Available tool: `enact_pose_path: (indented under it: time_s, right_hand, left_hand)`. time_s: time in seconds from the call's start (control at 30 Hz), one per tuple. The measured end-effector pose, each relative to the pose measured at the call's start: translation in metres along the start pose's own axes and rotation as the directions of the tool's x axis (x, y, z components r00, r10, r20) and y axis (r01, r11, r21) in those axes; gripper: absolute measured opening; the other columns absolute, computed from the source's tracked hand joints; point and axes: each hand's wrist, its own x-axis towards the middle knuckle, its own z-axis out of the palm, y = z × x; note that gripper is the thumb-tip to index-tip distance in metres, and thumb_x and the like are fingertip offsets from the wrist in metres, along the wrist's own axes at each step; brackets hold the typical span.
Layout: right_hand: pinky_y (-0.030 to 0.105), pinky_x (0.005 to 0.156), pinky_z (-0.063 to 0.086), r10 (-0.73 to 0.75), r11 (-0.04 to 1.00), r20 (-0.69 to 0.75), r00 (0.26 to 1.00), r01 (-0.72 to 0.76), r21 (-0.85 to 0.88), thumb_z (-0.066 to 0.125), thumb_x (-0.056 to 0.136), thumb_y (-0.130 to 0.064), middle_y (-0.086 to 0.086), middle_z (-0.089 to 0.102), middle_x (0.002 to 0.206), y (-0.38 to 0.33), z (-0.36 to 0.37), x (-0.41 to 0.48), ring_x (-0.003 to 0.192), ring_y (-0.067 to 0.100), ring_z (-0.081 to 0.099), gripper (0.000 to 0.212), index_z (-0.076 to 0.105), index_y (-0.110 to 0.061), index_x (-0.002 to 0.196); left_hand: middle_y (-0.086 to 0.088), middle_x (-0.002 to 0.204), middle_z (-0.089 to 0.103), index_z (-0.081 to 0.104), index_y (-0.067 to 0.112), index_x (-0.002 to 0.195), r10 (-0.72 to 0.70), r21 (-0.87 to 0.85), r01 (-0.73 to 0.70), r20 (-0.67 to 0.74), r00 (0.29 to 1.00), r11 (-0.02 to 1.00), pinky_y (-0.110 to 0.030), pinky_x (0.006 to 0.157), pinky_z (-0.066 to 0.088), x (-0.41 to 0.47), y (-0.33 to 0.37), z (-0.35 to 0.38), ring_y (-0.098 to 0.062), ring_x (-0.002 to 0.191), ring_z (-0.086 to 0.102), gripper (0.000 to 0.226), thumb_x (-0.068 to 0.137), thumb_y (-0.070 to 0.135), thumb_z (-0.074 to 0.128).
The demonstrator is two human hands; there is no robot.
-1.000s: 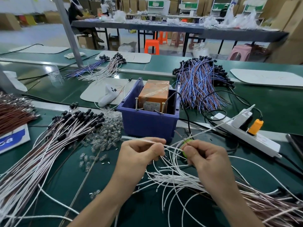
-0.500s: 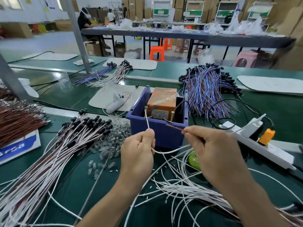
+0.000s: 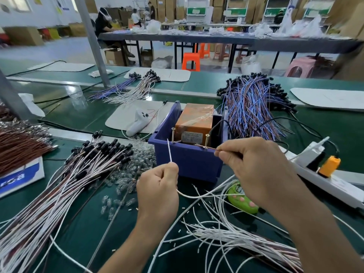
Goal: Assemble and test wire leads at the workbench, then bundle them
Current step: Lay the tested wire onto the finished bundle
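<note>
- Workbench (image 3: pixel 325 123) with a green top fills the lower part of the frame; a blue plastic bin (image 3: pixel 187 162) stands at centre with an orange box (image 3: pixel 194 119) inside.
- Two screws stand upright on the bin's near rim: a left screw (image 3: pixel 173 134) and a right screw (image 3: pixel 206 140).
- The left hand (image 3: pixel 157 190), just below centre, is curled, pinching a white wire lead (image 3: pixel 169 152) between thumb and forefinger. The lead's tip points up, just beside the left screw; contact cannot be told.
- The lead loops under this hand and runs right toward the right hand (image 3: pixel 256 170).
- The right hand, right of centre, pinches a thin brown wire end (image 3: pixel 209 148), whose tip meets the foot of the right screw.
- Loose white leads (image 3: pixel 236 239) lie fanned at lower right.
- Black-capped leads (image 3: pixel 88 164) lie at left, beside small clear bulbs (image 3: pixel 126 178).
- A white power strip (image 3: pixel 334 184) with an orange plug (image 3: pixel 329 166) lies at right.
</note>
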Motion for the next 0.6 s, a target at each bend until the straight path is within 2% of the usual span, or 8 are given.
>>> enact_pose_path:
  time_s: [0.1,0.17,0.23,0.3,0.33,0.4,0.5,0.6]
  right_hand:
    - [0.043,0.078,0.054,0.008,1.0,0.012,1.0,-0.008,-0.005,0.058,0.1,-0.031,-0.002,0.075,0.085,0.0021,0.0073,0.0007,0.085,0.023,0.065,0.019,0.077,-0.027,0.097]
    - [0.043,0.084,0.051,0.006,1.0,0.005,1.0,-0.006,-0.01,0.054,0.103,-0.027,-0.004,0.076,0.093,0.0023,0.0105,0.0013,0.092,0.024,0.064,0.024,0.078,-0.027,0.101]
    - [0.037,0.082,0.047,0.01,1.0,-0.011,1.0,-0.01,-0.002,0.053,0.103,-0.024,-0.009,0.074,0.093,0.002,0.0118,0.0004,0.093,0.02,0.062,0.026,0.078,-0.029,0.103]
    - [0.03,0.073,0.042,0.022,1.0,-0.023,1.0,-0.021,0.009,0.052,0.103,-0.024,-0.016,0.065,0.083,0.0022,0.0123,-0.0012,0.084,0.011,0.06,0.027,0.077,-0.032,0.104]
    - [0.024,0.067,0.04,0.028,0.999,-0.025,0.999,-0.027,0.017,0.051,0.103,-0.024,-0.018,0.06,0.073,0.0023,0.0121,-0.0017,0.074,0.003,0.058,0.027,0.076,-0.034,0.104]
    - [0.017,0.051,0.035,0.032,0.999,-0.04,0.999,-0.031,0.032,0.051,0.102,-0.022,-0.013,0.051,0.056,0.0019,0.0113,-0.002,0.054,0.004,0.052,0.02,0.066,-0.035,0.102]
    - [0.025,0.052,0.04,0.041,0.998,-0.045,0.998,-0.039,0.047,0.054,0.1,-0.02,-0.002,0.051,0.054,0.0008,0.0094,-0.001,0.055,0.011,0.051,0.018,0.048,-0.035,0.094]
    - [0.02,0.056,0.041,0.068,0.997,-0.053,0.996,-0.066,0.043,0.057,0.098,-0.02,-0.008,0.057,0.061,-0.0019,0.0081,0.0002,0.059,0.008,0.052,0.02,0.048,-0.031,0.085]
  left_hand:
    - [0.002,0.05,0.028,0.033,0.006,0.058,0.049,0.016,-0.05,0.009,0.999,0.999,-0.026,0.045,0.021,0.0012,0.0002,0.0013,-0.012,0.05,0.025,0.044,0.088,0.034,0.049]
    - [-0.006,0.052,0.029,0.035,0.004,0.058,0.057,0.006,-0.057,0.014,0.998,0.998,-0.027,0.047,0.023,0.0018,0.0013,0.0026,-0.012,0.051,0.027,0.046,0.089,0.035,0.048]
    - [-0.01,0.053,0.03,0.035,0.003,0.058,0.058,-0.014,-0.058,0.019,0.998,0.998,-0.027,0.048,0.024,0.0015,0.0026,0.0037,-0.014,0.052,0.028,0.047,0.09,0.034,0.049]
    - [-0.007,0.053,0.03,0.034,0.002,0.057,0.06,-0.038,-0.059,0.027,0.998,0.998,-0.027,0.048,0.024,0.0003,0.0034,0.0032,-0.014,0.052,0.027,0.048,0.091,0.033,0.049]
    - [-0.007,0.053,0.029,0.033,0.002,0.057,0.063,-0.048,-0.062,0.031,0.998,0.997,-0.026,0.048,0.023,-0.0005,0.0038,0.0031,-0.013,0.052,0.027,0.048,0.091,0.032,0.049]
    - [-0.011,0.053,0.028,0.032,0.002,0.057,0.071,-0.061,-0.068,0.036,0.997,0.996,-0.026,0.048,0.023,-0.0018,0.0044,0.0032,-0.014,0.052,0.026,0.048,0.091,0.032,0.049]
    - [-0.005,0.052,0.029,0.032,0.005,0.056,0.07,-0.075,-0.066,0.056,0.996,0.995,-0.027,0.048,0.023,-0.0033,0.0046,0.0036,-0.013,0.052,0.026,0.049,0.09,0.037,0.048]
    - [-0.002,0.053,0.03,0.032,0.006,0.056,0.065,-0.082,-0.06,0.067,0.996,0.995,-0.027,0.049,0.024,-0.0032,0.0049,0.0035,-0.013,0.053,0.027,0.05,0.086,0.044,0.047]
